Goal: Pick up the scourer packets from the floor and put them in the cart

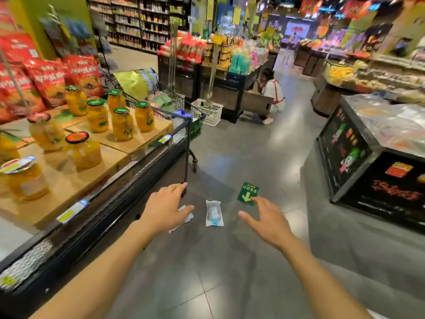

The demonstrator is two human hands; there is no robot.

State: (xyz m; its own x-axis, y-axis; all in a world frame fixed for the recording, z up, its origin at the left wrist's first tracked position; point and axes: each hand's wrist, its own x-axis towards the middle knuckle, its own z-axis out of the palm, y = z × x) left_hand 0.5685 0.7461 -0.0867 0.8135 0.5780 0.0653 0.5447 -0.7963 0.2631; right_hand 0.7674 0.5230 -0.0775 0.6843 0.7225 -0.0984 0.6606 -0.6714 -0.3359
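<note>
Both arms stretch forward and down over the grey floor [230, 272]. The left hand [164, 209] has its grip apart, fingers straight, covering part of one scourer packet [187, 217]. The right hand [266, 222] is likewise spread and holds nothing. A second packet [214, 212] lies flat between them. The cart [184, 107] stands well ahead beside the jar display [96, 134].

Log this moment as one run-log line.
phase: reaching | hands: left, right open, empty | packets: two on floor | cart: ahead
</note>
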